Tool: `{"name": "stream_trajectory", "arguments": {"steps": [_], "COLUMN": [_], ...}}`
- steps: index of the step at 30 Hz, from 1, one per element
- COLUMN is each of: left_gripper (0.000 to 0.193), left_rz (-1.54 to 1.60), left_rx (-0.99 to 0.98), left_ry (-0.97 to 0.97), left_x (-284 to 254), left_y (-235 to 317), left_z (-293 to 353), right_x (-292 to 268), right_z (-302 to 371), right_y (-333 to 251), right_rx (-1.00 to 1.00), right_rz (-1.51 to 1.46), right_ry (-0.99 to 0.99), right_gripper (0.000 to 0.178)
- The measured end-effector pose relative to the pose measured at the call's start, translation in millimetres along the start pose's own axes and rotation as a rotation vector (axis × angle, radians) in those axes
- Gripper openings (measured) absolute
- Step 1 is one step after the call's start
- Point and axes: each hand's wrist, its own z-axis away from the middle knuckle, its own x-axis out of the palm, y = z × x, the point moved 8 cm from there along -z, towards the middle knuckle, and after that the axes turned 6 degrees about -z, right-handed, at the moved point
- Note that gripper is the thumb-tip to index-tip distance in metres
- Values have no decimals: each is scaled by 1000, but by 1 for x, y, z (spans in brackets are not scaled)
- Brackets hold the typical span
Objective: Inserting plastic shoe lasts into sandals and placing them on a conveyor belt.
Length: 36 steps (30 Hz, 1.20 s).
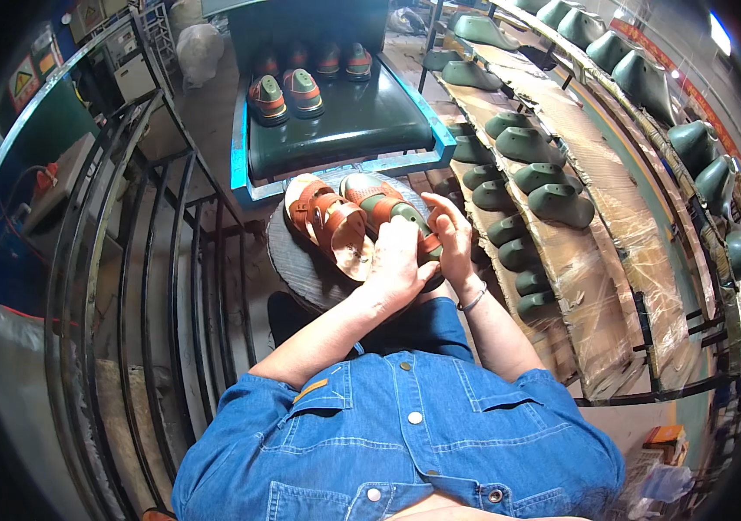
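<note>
A brown strappy sandal (376, 201) with a green shoe last (406, 211) inside it lies on a round, dark, ridged stand (288, 260). My left hand (396, 258) is closed over its heel end, and the fingertips are partly hidden against the last and strap. From the right side my right hand (452, 236) grips the same sandal, its fingers curled by the ankle strap (430, 244). Beside it on the left rests a second brown sandal (332, 222), its pale insole showing and no last in it; neither hand holds it.
Beyond the stand, a blue-framed conveyor (340, 143) carries several sandals on lasts (304, 91). To the right, a sloping rack (596, 286) lined with cardboard holds several green lasts (560, 205). Black metal rails (181, 252) stand close on my left.
</note>
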Motion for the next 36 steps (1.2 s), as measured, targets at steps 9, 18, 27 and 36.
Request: {"name": "stream_trajectory", "arguments": {"steps": [9, 18, 27, 36], "left_gripper": [35, 28, 29, 18], "left_rz": [43, -29, 255, 349], "left_rx": [248, 275, 271, 170], "left_ry": [197, 210, 137, 115], "left_x": [17, 23, -12, -39], "left_y": [23, 3, -9, -41], "left_z": [23, 37, 50, 38], "right_x": [-29, -25, -183, -328], "right_z": [21, 11, 38, 15], "right_y": [19, 11, -373, -433], "right_rx": [-83, -112, -941, 292], "right_rz": [-103, 64, 1404, 1729], "right_ry": [151, 282, 871, 923], "right_gripper": [64, 35, 43, 118]}}
